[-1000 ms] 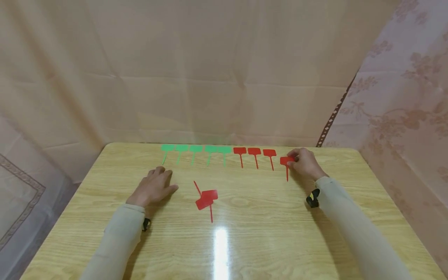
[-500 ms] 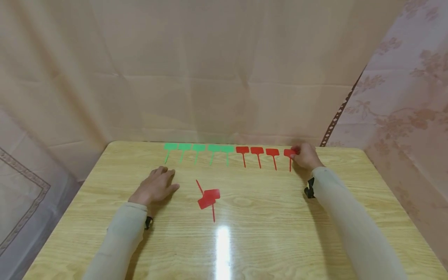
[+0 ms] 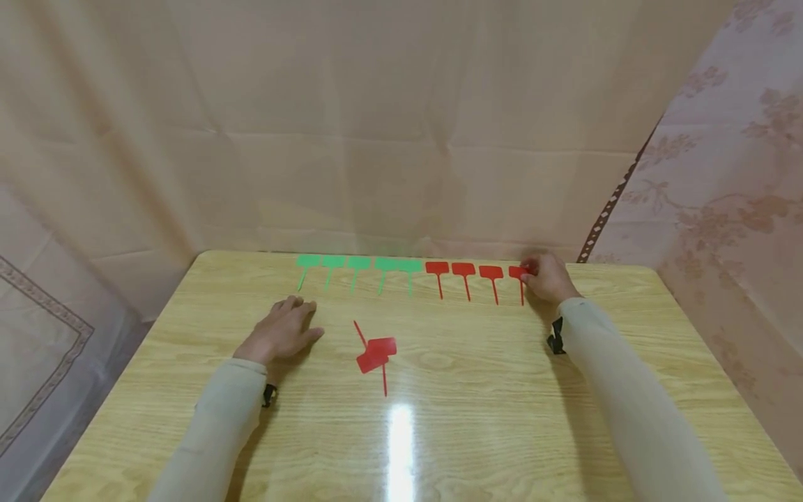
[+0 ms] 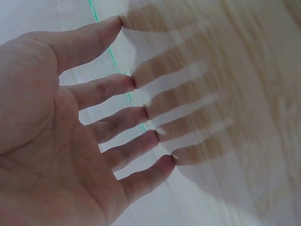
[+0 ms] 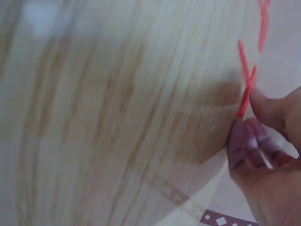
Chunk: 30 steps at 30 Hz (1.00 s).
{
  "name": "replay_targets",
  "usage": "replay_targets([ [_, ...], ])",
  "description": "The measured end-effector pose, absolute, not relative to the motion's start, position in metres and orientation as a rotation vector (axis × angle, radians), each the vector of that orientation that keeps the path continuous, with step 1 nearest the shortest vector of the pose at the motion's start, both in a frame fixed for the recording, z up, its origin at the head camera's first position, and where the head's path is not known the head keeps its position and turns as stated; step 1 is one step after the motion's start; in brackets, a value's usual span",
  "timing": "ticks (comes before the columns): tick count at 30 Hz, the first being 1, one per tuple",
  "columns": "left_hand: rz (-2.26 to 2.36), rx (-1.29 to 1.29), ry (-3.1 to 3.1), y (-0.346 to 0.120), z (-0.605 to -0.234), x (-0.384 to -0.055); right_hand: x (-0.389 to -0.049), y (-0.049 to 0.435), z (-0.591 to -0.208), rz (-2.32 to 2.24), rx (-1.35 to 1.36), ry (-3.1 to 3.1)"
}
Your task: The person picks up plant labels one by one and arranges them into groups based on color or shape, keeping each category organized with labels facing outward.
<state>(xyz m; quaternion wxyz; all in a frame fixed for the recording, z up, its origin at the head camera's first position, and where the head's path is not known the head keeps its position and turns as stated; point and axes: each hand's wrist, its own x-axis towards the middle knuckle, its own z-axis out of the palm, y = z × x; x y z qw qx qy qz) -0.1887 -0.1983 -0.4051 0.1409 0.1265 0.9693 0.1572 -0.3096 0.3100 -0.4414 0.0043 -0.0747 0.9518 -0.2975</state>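
At the right end of a row along the table's far edge, my right hand (image 3: 547,277) pinches a red plant label (image 3: 517,272) by its plate, the stem pointing toward me. In the right wrist view, thumb and fingertips (image 5: 239,136) meet at the red label (image 5: 245,101), close to the tabletop. My left hand (image 3: 281,329) rests its fingertips on the wood, fingers spread and holding nothing. Beyond it lie several green plant labels (image 3: 359,263). Three red labels (image 3: 463,269) continue that row rightward. Two more red labels (image 3: 376,354) lie crossed mid-table.
The wooden table (image 3: 477,418) ends at a beige curtain (image 3: 376,125) just behind the row. A flowered cloth (image 3: 740,209) hangs on the right. Glare (image 3: 400,446) shines on the tabletop in front.
My right hand has slid the red label away from me to the far edge, in line with the others. The left hand stays put; the view has shifted slightly.
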Motion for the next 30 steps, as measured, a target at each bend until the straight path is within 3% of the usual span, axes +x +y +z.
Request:
replay_targets([
  [7,0.448,0.35,2.798,-0.197,-0.406,-0.189,-0.287,0.284,-0.431,-1.006,-0.283,3.062],
  [21,0.444,0.332,2.801,-0.193,-0.404,-0.189,-0.212,0.165,-0.418,-0.812,-0.88,2.798],
  [30,0.446,0.33,2.801,-0.194,-0.402,-0.189,-0.175,0.091,-0.416,-0.734,-0.853,2.788],
])
